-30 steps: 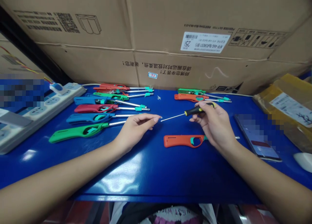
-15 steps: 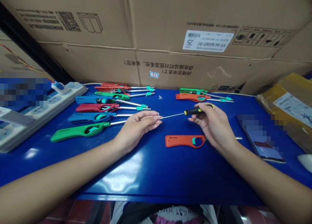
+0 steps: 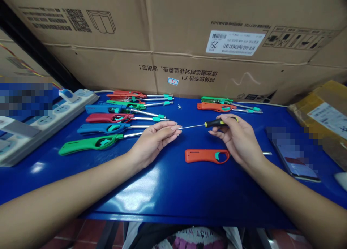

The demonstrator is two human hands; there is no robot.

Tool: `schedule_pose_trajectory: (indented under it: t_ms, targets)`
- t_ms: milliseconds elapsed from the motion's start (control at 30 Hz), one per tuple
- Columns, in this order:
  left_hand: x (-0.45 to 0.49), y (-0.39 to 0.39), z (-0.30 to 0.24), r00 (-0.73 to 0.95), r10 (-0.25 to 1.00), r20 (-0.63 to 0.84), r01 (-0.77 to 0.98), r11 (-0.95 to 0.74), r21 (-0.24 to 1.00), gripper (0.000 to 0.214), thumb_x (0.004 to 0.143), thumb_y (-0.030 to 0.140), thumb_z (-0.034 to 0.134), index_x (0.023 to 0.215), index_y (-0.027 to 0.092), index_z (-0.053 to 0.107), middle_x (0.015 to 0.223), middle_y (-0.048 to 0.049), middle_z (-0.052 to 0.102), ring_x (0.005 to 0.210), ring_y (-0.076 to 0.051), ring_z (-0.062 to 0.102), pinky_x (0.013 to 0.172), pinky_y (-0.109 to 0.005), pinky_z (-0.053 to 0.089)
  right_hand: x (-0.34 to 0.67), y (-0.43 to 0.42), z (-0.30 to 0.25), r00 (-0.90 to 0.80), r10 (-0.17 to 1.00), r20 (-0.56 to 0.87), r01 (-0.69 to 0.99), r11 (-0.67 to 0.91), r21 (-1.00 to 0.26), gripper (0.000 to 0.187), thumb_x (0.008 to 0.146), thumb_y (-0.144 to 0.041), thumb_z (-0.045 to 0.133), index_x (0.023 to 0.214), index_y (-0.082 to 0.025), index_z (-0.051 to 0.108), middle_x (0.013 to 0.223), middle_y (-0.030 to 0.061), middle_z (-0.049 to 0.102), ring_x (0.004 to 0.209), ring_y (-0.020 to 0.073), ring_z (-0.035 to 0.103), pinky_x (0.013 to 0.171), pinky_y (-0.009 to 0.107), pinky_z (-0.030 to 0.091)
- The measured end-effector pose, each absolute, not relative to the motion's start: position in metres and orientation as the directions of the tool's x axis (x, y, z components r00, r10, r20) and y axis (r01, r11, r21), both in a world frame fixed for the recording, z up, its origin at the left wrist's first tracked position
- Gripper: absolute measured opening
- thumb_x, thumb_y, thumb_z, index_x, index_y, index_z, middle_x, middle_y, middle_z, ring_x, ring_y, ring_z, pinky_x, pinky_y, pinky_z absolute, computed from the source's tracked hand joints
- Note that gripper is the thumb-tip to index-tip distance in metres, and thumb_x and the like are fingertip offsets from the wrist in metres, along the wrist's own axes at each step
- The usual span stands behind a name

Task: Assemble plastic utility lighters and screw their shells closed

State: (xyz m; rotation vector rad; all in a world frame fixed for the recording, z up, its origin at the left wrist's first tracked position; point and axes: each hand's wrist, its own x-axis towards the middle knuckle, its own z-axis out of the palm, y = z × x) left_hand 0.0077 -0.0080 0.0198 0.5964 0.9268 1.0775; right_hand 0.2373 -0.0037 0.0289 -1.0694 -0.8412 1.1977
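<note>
Screwdriver (image 3: 214, 123) with a black and yellow handle and a thin metal shaft, held level above the middle of a blue table (image 3: 173, 191), its shaft pointing to the person's left

Right hand (image 3: 238, 140) grips the handle, thumb and fingers curled closed around it

Left hand (image 3: 154, 140) meets the far end of the shaft; its fingers lie nearly straight and narrowed together against the thumb, fingertips touching the tip. Whether they pinch anything small there cannot be told

Orange lighter (image 3: 206, 156) lies flat on the table just below the right hand, its long nozzle hidden behind the wrist

Left of the hands, a row of long lighters (image 3: 108, 118) in red, blue and green lies side by side, nozzles pointing right; the nearest, a green lighter (image 3: 89, 143), runs up close to the left hand

Two more lighters (image 3: 217, 103), green and orange, lie at the back of the table beyond the right hand

A white power strip (image 3: 46, 122) sits at the far left, a phone (image 3: 292, 151) lies at the right, a yellow parcel (image 3: 322, 115) behind it

Large cardboard boxes (image 3: 189, 32) stand along the back edge
</note>
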Motion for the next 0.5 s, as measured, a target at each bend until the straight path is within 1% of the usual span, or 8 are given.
schedule_pose_trajectory:
  t_ms: [300, 500]
  targets:
    - [0.0076, -0.0091, 0.02, 0.18, 0.931, -0.319, -0.499, 0.366, 0.786, 0.014, 0.089, 0.0, 0.067, 0.092, 0.012, 0.075, 0.089, -0.0046, 0.08, 0.084, -0.012, 0.078, 0.084, -0.018, 0.063, 0.236, -0.0049, 0.0286, 0.183, 0.982, -0.039, -0.325, 0.023, -0.945, 0.028, 0.067, -0.034, 0.089, 0.078, -0.018, 0.069, 0.071, -0.0022, 0.069, 0.061, 0.0108, 0.068, 0.061, 0.024, 0.065]
    - [0.0073, -0.0086, 0.0193, 0.184, 0.932, -0.311, -0.505, 0.361, 0.784, 0.015, 0.09, -0.001, 0.066, 0.091, 0.012, 0.075, 0.088, -0.0041, 0.08, 0.083, -0.012, 0.078, 0.082, -0.017, 0.064, 0.2364, -0.0047, 0.029, 0.189, 0.981, -0.036, -0.337, 0.031, -0.941, 0.032, 0.065, -0.037, 0.091, 0.078, -0.017, 0.07, 0.07, -0.0015, 0.07, 0.061, 0.0107, 0.068, 0.061, 0.024, 0.065]
